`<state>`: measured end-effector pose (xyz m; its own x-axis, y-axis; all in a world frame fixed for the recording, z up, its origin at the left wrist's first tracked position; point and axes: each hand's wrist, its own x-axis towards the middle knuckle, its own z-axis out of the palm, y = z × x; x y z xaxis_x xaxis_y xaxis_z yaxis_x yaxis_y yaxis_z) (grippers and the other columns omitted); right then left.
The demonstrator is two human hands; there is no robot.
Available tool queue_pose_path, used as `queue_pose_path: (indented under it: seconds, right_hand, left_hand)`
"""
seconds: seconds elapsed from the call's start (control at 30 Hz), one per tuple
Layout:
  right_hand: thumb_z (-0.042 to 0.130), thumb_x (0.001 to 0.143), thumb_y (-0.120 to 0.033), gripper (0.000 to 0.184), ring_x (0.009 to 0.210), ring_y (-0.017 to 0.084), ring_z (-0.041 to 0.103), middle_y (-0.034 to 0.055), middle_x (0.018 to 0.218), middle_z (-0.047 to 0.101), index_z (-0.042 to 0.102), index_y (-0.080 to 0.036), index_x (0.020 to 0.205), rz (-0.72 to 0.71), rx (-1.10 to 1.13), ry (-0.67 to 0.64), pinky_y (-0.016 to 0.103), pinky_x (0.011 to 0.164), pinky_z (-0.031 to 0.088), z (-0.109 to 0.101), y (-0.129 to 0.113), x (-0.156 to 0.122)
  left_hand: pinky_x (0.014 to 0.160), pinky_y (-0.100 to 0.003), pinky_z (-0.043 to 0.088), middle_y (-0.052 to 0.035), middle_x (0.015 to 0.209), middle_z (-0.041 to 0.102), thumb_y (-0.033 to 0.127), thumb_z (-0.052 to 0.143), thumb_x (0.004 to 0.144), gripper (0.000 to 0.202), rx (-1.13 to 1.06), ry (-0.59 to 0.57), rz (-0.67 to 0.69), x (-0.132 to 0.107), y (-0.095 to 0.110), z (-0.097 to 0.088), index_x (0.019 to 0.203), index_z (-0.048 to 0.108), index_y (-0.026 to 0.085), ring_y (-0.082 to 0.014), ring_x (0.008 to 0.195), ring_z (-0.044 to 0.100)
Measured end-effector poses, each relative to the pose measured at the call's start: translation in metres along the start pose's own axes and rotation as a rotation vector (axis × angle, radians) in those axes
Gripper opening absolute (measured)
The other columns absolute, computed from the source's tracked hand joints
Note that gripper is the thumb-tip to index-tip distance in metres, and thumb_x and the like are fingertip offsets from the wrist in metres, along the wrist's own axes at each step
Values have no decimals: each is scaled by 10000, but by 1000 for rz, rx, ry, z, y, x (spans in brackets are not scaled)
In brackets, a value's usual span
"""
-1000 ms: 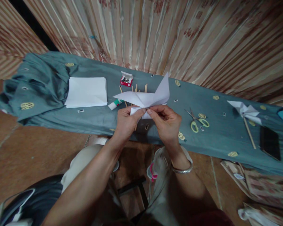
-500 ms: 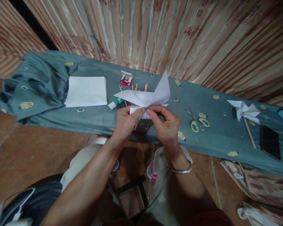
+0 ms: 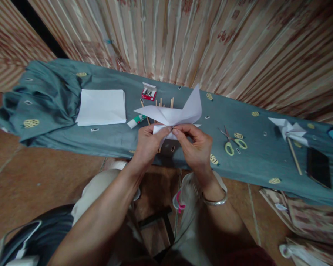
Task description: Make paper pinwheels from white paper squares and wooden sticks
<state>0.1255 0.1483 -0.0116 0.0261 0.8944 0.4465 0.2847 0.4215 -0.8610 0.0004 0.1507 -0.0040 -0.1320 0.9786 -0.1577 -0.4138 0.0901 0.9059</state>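
Between both hands is a white paper pinwheel [image 3: 173, 115], its blades spread above the fingers. My left hand [image 3: 149, 143] is closed on the paper's left side, thumb pressed near the centre. Closed at the same centre, my right hand [image 3: 194, 145] pinches there with thumb and index finger. Something small and dark shows between the fingertips, too small to name. Beneath the pinwheel, partly covered, lie several wooden sticks [image 3: 172, 102]. A glue stick [image 3: 136, 121] with a green label is just left of them, and an open red box [image 3: 149, 92] of small metal pieces stands behind.
A stack of white paper [image 3: 102, 107] lies on the left of the green cloth [image 3: 55, 133]. Scissors [image 3: 231, 142] with green handles are right of my hands. Farther right are a finished-looking pinwheel on a stick [image 3: 290, 133] and a black phone [image 3: 318, 167]. A pleated curtain [image 3: 166, 40] hangs behind.
Both hands stay nearly in place on the pinwheel. Its upper right blade has shifted very slightly to the right; the things on the cloth look unmoved.
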Motion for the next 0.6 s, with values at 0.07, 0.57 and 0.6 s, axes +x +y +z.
queue_pose_path:
  seconds: [0.07, 0.57, 0.6]
  right_hand:
    - [667, 822, -211, 44, 687, 120, 618, -29, 754, 708, 708, -221, 809, 12, 0, -3, 254, 678, 507, 0, 0, 0]
    - [668, 816, -179, 60, 658, 107, 601, -41, 707, 690, 713, -209, 790, 23, 45, -27, 227, 643, 486, -2, 1, 1]
    - [669, 816, -178, 60, 655, 105, 599, -42, 704, 688, 713, -209, 790, 25, 51, -27, 225, 640, 485, -2, 1, 1]
  left_hand:
    - [523, -210, 407, 26, 563, 641, 278, 799, 558, 161, 6, -2, 5, 0, 0, 0, 604, 714, 150, -86, 513, 497]
    - [540, -217, 387, 25, 574, 636, 316, 817, 540, 205, 42, -12, 4, 1, -1, -1, 601, 716, 148, -91, 532, 494]
    - [536, -218, 387, 27, 569, 632, 316, 818, 536, 204, 43, -9, 1, 0, -1, -1, 594, 714, 151, -91, 527, 491]
